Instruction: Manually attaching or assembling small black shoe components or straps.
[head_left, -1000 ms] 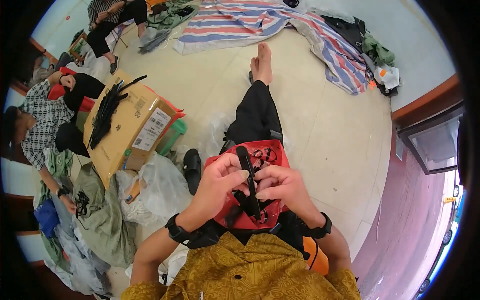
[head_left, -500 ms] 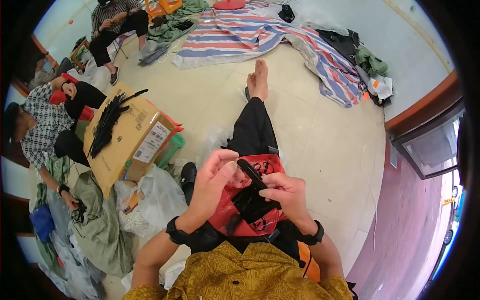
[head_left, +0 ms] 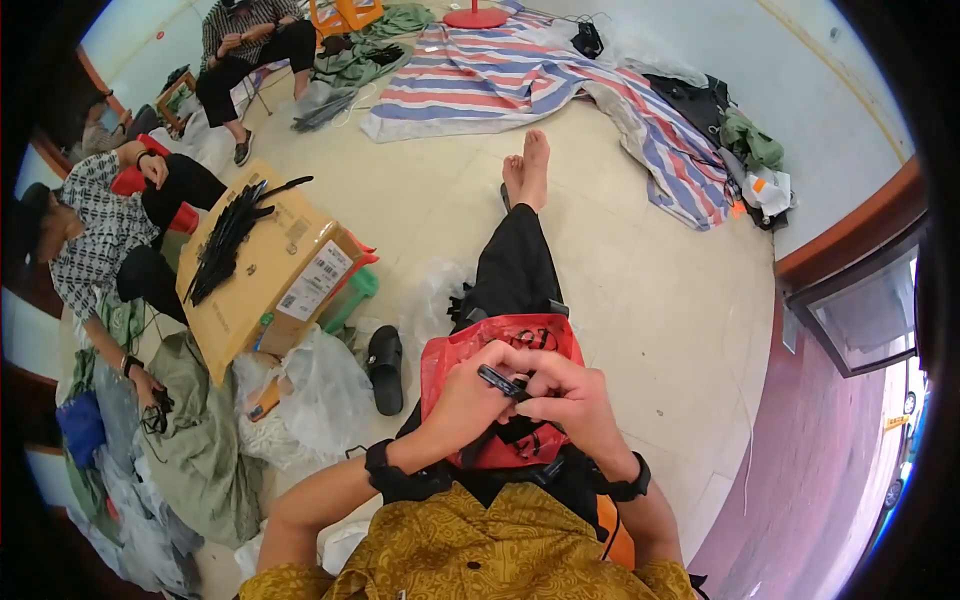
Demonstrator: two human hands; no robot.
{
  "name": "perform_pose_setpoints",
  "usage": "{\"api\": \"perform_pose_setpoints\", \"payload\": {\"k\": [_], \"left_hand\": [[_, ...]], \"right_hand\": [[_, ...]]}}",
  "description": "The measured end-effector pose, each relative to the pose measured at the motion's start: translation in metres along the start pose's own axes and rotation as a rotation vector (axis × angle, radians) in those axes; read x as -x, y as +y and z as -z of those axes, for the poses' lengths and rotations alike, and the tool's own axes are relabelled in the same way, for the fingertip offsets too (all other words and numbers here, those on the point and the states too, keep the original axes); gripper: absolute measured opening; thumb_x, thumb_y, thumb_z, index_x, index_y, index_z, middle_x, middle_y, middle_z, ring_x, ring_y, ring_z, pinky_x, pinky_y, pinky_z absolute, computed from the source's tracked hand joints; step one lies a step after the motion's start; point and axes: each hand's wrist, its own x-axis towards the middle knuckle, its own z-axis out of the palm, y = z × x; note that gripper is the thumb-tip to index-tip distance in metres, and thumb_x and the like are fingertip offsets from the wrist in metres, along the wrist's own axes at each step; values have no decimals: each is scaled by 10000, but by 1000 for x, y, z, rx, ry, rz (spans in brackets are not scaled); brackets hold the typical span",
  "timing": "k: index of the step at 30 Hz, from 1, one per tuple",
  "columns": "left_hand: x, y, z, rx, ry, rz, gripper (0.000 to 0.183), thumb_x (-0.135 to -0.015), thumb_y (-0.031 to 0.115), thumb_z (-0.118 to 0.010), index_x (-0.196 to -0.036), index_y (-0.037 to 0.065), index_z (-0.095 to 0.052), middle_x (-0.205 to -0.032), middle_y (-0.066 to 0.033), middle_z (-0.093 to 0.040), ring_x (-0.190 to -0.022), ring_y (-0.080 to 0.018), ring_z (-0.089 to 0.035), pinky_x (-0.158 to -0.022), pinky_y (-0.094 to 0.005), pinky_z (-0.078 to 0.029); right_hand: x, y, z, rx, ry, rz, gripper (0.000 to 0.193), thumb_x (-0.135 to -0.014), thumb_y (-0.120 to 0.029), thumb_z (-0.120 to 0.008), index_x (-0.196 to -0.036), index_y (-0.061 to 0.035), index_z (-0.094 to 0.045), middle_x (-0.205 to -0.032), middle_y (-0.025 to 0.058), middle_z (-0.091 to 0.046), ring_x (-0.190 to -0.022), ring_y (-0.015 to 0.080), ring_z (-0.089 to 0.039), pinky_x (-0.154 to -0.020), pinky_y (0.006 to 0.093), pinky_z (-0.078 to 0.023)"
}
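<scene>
Over my lap my two hands are close together. My left hand [head_left: 468,398] is closed around a short black strip [head_left: 497,380], whose end shows between the fingers. My right hand [head_left: 578,396] pinches the same black piece from the other side. Its exact kind cannot be made out. Under them a red plastic bag [head_left: 448,352] with black print lies across my thighs. Some black material on the bag is mostly hidden by my hands.
A cardboard box [head_left: 240,325] carrying a bundle of black strips [head_left: 228,240] stands left, beside a seated co-worker [head_left: 100,225]. Clear plastic bags [head_left: 325,395] and a black slipper [head_left: 386,370] lie nearby. A striped sheet [head_left: 480,85] covers the far floor. Another person [head_left: 245,50] sits far left.
My left hand has come down and right, closing on the black strip beside my right hand. The strip was held out longer before. The whole view has shifted slightly.
</scene>
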Motion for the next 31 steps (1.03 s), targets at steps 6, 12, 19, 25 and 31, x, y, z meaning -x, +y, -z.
{"api": "perform_pose_setpoints", "payload": {"k": [6, 12, 19, 25, 31], "left_hand": [[2, -20, -6, -316, 13, -265, 226, -709, -52, -517, -925, 13, -499, -771, -84, -542, -734, -159, -552, -653, -278, -439], [15, -8, 14, -488, -9, -654, 190, -720, 50, -596, -898, 25, -534, -850, -117, -539, -837, -283, -538, -740, -345, -431], [9, -20, 61, -809, 129, -876, 95, -769, 101, -566, -808, 19, -538, -776, -97, -538, -726, -262, -551, -667, -325, -461], [-13, -24, 254, -992, 942, -456, 127, -781, 110, -539, -865, 17, -557, -800, -142, -568, -732, -289, -565, -655, -353, -450], [-19, -39, 357, -1278, 1139, -142, 248, -741, 110, -575, -978, 54, -527, -958, -197, -528, -901, -341, -517, -773, -381, -422]], "right_hand": [[5, 9, 5, 148, -49, -74, 140, -640, -7, -643, -773, 1, -604, -582, 8, -545, -536, 41, -484, -489, 198, -383], [2, 14, 5, 179, 17, -192, 111, -617, 15, -662, -661, 26, -561, -546, 14, -536, -520, 49, -477, -471, 208, -377], [-5, 26, -4, 420, -23, -8, 145, -545, -3, -668, -643, 25, -565, -569, 56, -525, -525, 132, -502, -494, 241, -391], [-21, 21, -5, 475, -69, 199, 174, -481, -48, -662, -615, 8, -567, -776, 83, -583, -844, 242, -522, -727, 322, -424], [-24, 21, -3, 504, -127, 212, 165, -481, -47, -660, -615, -1, -575, -922, 97, -591, -939, 253, -501, -795, 339, -410]]}}
